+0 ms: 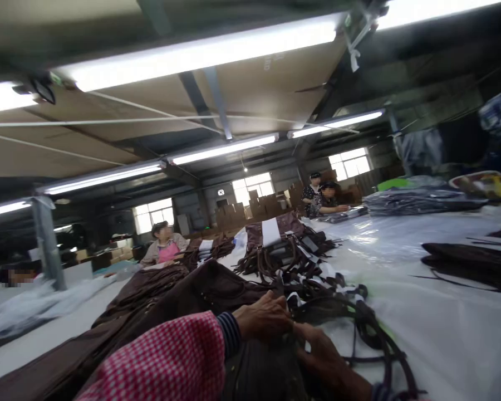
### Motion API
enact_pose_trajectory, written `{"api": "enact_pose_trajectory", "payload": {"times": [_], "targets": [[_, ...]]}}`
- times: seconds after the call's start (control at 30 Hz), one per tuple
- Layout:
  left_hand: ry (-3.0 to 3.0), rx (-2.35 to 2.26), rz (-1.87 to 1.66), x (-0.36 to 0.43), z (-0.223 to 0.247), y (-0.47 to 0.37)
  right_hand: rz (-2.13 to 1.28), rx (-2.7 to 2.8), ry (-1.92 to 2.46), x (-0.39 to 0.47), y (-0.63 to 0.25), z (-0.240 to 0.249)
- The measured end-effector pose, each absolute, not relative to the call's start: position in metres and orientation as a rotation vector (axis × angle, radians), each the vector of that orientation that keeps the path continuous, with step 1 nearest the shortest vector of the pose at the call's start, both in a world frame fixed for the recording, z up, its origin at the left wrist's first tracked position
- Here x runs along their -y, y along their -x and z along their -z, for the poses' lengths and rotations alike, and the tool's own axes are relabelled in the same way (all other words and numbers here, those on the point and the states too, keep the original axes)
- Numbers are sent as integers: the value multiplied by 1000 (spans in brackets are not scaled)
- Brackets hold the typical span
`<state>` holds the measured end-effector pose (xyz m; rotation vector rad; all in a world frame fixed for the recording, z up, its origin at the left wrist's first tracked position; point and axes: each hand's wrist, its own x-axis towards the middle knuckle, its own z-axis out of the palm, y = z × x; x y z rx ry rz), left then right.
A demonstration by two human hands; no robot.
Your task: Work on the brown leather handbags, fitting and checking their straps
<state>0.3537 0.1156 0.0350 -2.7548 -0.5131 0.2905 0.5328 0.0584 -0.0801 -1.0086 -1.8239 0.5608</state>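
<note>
Dark brown garments [209,287] that look like trousers lie piled across the table in front of me. My left hand [265,317], its cuff striped and its sleeve in pink check, is closed on the upper edge of the nearest brown garment [261,365]. Just right of it, my right hand [328,356] curls its fingers around the same garment's edge. Both hands nearly touch, and their fingertips are partly blurred and hidden. Brown belts [384,340] lie in a tangle beside my right hand, with white tags among them.
Stacked brown garments with a white band [270,231] stand ahead. Folded brown pieces [467,264] lie at right on the white tabletop [434,328], with a plastic-wrapped pile [421,200] behind. A person in pink [167,250] is across the table; two others [321,197] are farther back.
</note>
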Motion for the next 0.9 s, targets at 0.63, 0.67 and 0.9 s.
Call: {"api": "enact_pose_trajectory", "payload": {"times": [0.63,0.67,0.9], "targets": [[3146,478,-417,-98,-108,-315,-451,2050,981,-61,-535,82],[3190,493,-335,-98,-102,-309,-466,2051,975,-60,-535,82],[3066,601,40,-93,-60,-279,-503,2063,982,-58,-538,81]]}}
